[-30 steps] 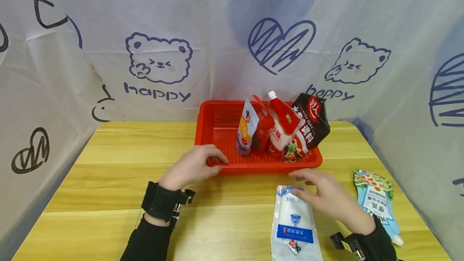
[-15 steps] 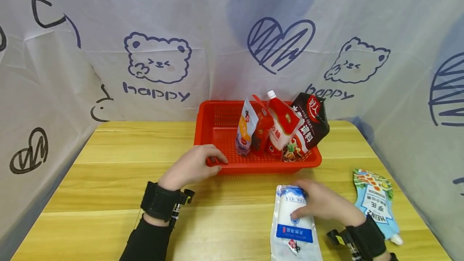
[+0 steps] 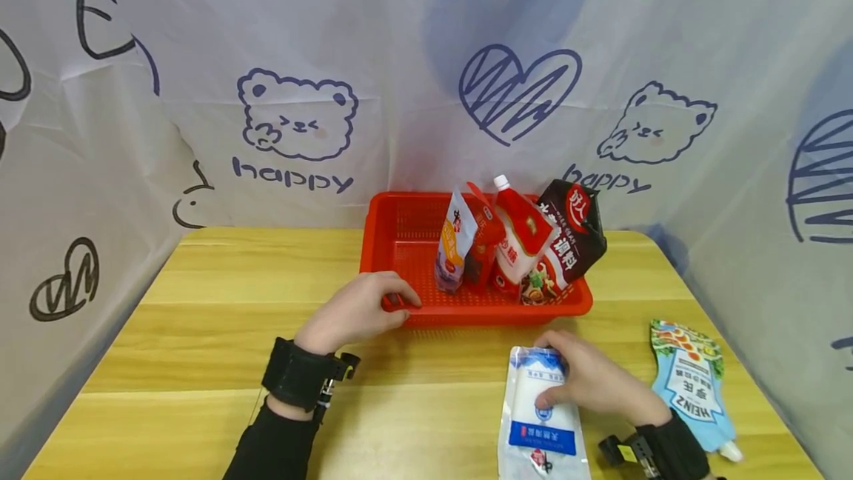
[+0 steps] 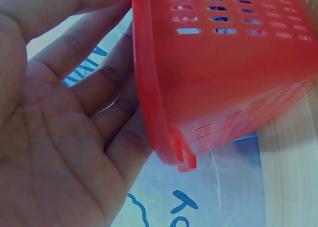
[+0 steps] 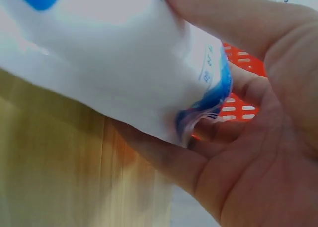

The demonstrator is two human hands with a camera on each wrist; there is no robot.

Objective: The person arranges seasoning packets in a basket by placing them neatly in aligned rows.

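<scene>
My left hand (image 3: 360, 310) holds the front left rim of a red plastic basket (image 3: 466, 315). In the left wrist view, the fingers (image 4: 131, 142) reach over the basket's rim from outside. A white and blue bag of sea salt (image 3: 541, 428) lies flat on the table in front of the basket. My right hand (image 3: 593, 376) grips this bag near its far right edge. The right wrist view has the thumb (image 5: 223, 13) on top of the salt bag (image 5: 124, 63) and fingers beneath its edge, which is raised there.
Inside the basket's right half stand a purple and orange pouch (image 3: 455, 243), a red pouch (image 3: 485, 235), a white-capped red pouch (image 3: 523, 235) and a dark seasoning packet (image 3: 566, 243). A blue Heinz pouch (image 3: 693, 391) lies at the right of the wooden table (image 3: 213, 347). White cloth walls surround it.
My right hand has moved down onto the salt bag and taken hold of its edge. The left hand has stayed at the basket's rim. The head view has shifted slightly.
</scene>
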